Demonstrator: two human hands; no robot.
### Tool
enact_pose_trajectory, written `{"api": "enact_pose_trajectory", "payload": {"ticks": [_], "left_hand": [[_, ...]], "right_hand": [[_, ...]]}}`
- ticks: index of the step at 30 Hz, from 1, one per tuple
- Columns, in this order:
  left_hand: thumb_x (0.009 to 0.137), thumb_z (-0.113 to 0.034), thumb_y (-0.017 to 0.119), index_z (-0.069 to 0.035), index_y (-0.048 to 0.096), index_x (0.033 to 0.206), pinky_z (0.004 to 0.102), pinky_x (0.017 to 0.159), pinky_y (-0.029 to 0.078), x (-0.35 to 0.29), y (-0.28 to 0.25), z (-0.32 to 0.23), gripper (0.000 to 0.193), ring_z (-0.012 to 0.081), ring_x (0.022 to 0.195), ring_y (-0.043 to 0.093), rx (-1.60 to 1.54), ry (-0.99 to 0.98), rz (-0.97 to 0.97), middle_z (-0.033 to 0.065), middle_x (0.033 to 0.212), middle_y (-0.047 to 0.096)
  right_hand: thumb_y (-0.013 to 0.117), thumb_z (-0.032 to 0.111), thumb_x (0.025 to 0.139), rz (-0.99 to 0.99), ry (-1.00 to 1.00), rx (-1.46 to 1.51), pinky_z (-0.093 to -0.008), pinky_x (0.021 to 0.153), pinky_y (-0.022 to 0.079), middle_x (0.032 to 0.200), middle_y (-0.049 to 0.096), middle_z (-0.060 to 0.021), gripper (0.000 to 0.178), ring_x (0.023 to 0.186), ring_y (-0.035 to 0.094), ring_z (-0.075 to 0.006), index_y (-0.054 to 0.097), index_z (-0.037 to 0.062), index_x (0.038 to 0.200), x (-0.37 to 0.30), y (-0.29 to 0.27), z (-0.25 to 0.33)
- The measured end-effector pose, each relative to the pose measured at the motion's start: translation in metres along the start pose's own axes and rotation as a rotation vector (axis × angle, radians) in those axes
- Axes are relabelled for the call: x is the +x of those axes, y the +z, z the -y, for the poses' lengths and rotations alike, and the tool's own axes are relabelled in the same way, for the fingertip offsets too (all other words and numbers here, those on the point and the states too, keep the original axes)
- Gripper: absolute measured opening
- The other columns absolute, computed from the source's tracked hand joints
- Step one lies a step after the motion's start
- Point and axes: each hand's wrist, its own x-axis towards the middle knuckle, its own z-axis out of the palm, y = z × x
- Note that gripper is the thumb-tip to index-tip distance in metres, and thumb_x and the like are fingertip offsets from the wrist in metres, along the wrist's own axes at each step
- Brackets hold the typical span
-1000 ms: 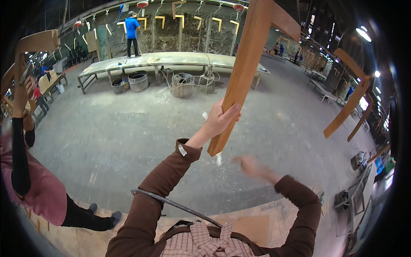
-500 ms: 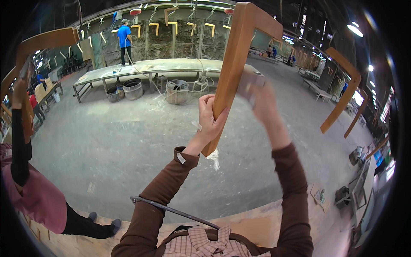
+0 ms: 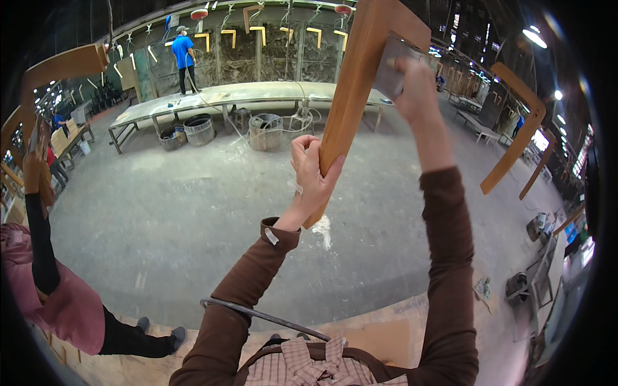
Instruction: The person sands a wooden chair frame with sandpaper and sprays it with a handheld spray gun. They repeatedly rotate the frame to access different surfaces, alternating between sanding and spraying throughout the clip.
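Note:
A bent brown wooden frame piece (image 3: 355, 77) hangs in front of me, its long leg slanting down. My left hand (image 3: 312, 177) is wrapped around the lower end of that leg. My right hand (image 3: 415, 80) is raised high and presses a grey sanding pad (image 3: 391, 64) against the inner side of the piece near its upper corner. Both arms wear brown sleeves.
More bent wooden pieces hang at the right (image 3: 518, 125) and upper left (image 3: 61, 67). A person in pink (image 3: 55, 293) stands at my left. Another person in blue (image 3: 183, 55) stands on a long platform (image 3: 244, 96) with buckets (image 3: 265, 132) below. A metal bar (image 3: 257, 315) crosses before my waist.
My right hand rose from waist level up to the upper part of the wooden piece and now presses the pad on it. The left hand kept its grip.

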Motion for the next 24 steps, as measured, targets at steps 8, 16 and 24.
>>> {"api": "enact_pose_trajectory", "payload": {"ticks": [8,16,24], "left_hand": [[0.081,-0.018,0.07,-0.001,0.051,0.098,0.0352,0.074,0.043,0.013,-0.001,-0.003,0.031,0.0241,0.087,0.051,-0.096,-0.051,0.042,0.0163,0.099,0.051],[0.079,-0.042,0.072,-0.003,0.041,0.117,0.0268,0.056,0.051,0.022,-0.004,-0.008,0.063,0.0149,0.07,0.064,-1.546,-0.59,0.715,0.0105,0.084,0.061],[0.069,-0.046,0.079,0.003,0.041,0.124,0.0267,0.055,0.049,-0.01,0.043,-0.068,0.083,0.0163,0.066,0.062,-1.229,-0.532,0.962,0.0108,0.084,0.06]], "right_hand": [[0.051,0.009,0.087,0.572,0.792,-0.189,-0.0308,0.09,0.042,0.107,0.061,-0.0072,0.034,0.101,0.054,-0.0156,0.056,-0.0035,0.119,-0.276,0.014,-0.165],[0.045,-0.001,0.073,0.513,0.952,0.167,-0.0314,0.089,0.047,0.117,0.061,-0.0123,0.048,0.103,0.059,-0.02,0.059,-0.0007,0.119,-0.3,-0.084,-0.176],[0.046,0.008,0.086,-0.255,0.335,-0.029,-0.0407,0.091,0.05,0.131,0.05,-0.0163,0.048,0.117,0.053,-0.0284,0.045,-0.0039,0.133,-0.21,-0.17,-0.026]]}}
